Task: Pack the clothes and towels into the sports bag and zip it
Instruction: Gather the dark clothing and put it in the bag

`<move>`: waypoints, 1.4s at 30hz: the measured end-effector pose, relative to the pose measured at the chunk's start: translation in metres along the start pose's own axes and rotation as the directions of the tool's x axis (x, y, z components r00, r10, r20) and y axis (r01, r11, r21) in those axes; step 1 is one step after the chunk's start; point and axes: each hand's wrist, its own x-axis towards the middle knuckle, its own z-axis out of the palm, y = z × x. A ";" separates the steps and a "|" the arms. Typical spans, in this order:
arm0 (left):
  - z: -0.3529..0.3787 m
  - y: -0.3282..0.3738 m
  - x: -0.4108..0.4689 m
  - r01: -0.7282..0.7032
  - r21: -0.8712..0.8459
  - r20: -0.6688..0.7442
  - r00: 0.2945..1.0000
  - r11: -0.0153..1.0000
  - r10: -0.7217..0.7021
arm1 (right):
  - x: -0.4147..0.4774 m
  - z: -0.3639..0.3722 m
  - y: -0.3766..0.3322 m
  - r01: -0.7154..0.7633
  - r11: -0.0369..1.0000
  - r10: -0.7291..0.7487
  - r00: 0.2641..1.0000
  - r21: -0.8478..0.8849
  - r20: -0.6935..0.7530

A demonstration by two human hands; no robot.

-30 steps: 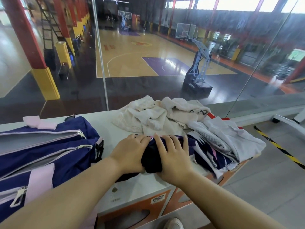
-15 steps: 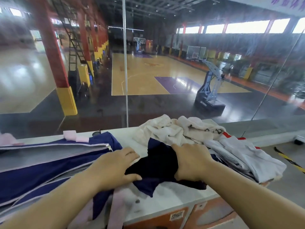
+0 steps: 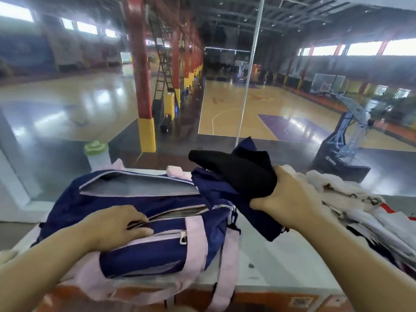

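One sports bag (image 3: 139,199); one dark garment (image 3: 243,176); one green-lidded bottle (image 3: 98,154); one light clothes pile (image 3: 337,194), pieces uncountable.

Sports bag (image 3: 144,251): navy woven synthetic cloth, fine weave, faint sheen. Its straps and trim are pale pink webbing, matt.
Lining (image 3: 139,188) in the open top: grey, smooth, matt.
Zip pull (image 3: 183,238): silvery, looks like metal.
Bundle in right hand (image 3: 290,203): black cloth (image 3: 243,174), matt, dense, no shine. Under it is navy cloth (image 3: 216,188), thin, smooth, slight sheen.
Towels (image 3: 333,188): cream, rough pile, matt.
Folded clothes (image 3: 371,226): white, smooth cloth, red trim.
Worktop (image 3: 270,264): white, hard, smooth, semi-gloss, a few dark specks.
Bottle (image 3: 99,155): cloudy translucent plastic, green plastic lid.
Court floor (image 3: 229,104): varnished wood, high gloss, mirrors the windows.
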 end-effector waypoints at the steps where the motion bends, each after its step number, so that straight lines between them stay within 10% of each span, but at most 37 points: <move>1: 0.002 -0.004 -0.005 0.014 -0.101 0.019 1.000 0.995 -0.012 | -0.001 0.006 -0.008 -0.005 0.999 0.005 1.000 0.032 0.004; 18: 0.031 0.047 -0.003 -0.125 -0.329 -0.087 0.991 0.936 0.102 | 0.000 0.038 -0.035 0.074 0.995 -0.074 0.997 -0.070 0.008; 25: 0.039 0.007 0.041 -0.044 0.313 0.052 0.998 0.949 0.029 | -0.006 0.057 -0.021 0.127 0.977 -0.113 0.990 -0.169 0.088; 31: 0.038 0.024 0.063 -0.086 0.314 -0.073 0.991 0.946 0.114 | -0.012 0.067 -0.008 0.257 0.907 -0.263 0.964 -0.333 0.028; 42: -0.027 0.014 0.079 -0.026 0.027 -0.331 0.943 0.999 0.033 | -0.004 0.041 -0.014 0.682 0.635 -0.747 0.662 -0.362 -0.062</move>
